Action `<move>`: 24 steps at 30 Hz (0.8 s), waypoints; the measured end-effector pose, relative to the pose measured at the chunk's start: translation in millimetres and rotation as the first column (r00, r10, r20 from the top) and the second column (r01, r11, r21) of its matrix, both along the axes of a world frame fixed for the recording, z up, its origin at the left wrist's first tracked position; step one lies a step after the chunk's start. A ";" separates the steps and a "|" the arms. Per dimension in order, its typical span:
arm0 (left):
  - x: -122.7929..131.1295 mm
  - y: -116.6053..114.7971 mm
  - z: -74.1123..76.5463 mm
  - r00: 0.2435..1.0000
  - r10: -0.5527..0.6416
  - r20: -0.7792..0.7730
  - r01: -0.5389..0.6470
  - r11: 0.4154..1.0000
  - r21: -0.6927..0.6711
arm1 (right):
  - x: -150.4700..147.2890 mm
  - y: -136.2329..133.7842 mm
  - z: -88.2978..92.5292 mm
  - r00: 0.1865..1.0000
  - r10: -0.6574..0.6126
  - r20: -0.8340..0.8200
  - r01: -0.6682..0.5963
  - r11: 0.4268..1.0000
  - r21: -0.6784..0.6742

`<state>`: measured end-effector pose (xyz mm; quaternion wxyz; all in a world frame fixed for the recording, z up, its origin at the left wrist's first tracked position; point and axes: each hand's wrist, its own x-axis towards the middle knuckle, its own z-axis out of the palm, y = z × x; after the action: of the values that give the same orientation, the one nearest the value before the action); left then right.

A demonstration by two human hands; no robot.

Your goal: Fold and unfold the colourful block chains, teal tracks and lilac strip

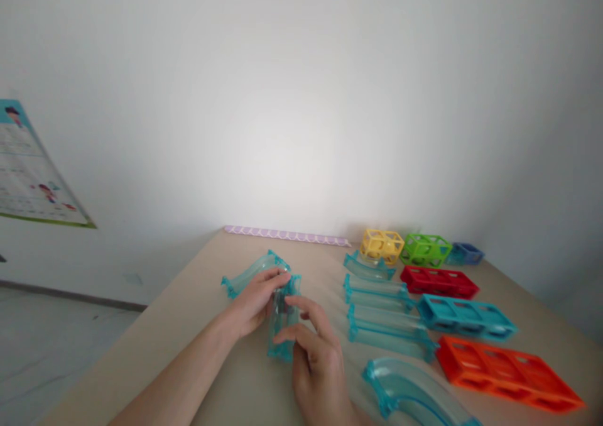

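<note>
Left hand [257,299] is holding the far part of a teal track [281,350], just near-right of the curved track [252,276], long axis running near-to-far, with the right hand [318,354] half-curled against it, can't tell if gripping tbh.

White wall [301,112] behind beige table [193,291]

Playroom-like room, cartoon poster [35,168] on pale wall [292,105], toy track pieces [393,327] across table [174,325]

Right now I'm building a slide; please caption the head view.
Left hand and right hand on a clear teal piece, similar pieces and colored frames to the right.
</note>
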<state>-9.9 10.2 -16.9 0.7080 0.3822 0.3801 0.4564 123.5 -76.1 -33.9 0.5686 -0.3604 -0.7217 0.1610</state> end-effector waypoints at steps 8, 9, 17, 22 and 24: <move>-0.9 2.2 8.8 0.986 0.153 0.060 -0.158 0.983 0.091 | -3.2 10.6 -14.6 0.959 -0.068 -0.276 -0.061 0.899 -0.433; -1.1 2.1 9.3 0.988 0.142 0.063 -0.147 0.985 0.084 | -4.5 12.6 -17.0 0.950 -0.056 -0.307 -0.102 0.874 -0.475; -2.9 1.5 13.0 0.986 0.160 0.056 -0.158 0.987 -0.022 | -7.2 17.3 -14.3 0.921 0.068 -0.383 -0.282 0.796 -0.536; -2.1 1.9 15.0 0.964 0.259 0.063 -0.256 0.966 -0.043 | -8.6 12.1 -15.3 0.959 0.060 -0.278 -0.215 0.794 -0.569; -2.4 1.7 15.3 0.963 0.254 0.085 -0.252 0.967 -0.034 | -9.0 12.4 -17.2 0.962 0.048 -0.267 -0.197 0.801 -0.565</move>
<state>-12.3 11.8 -1.7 0.6644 0.3019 0.3990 0.5552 114.5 -63.7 -51.1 0.5005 -0.4481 -0.5847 0.4547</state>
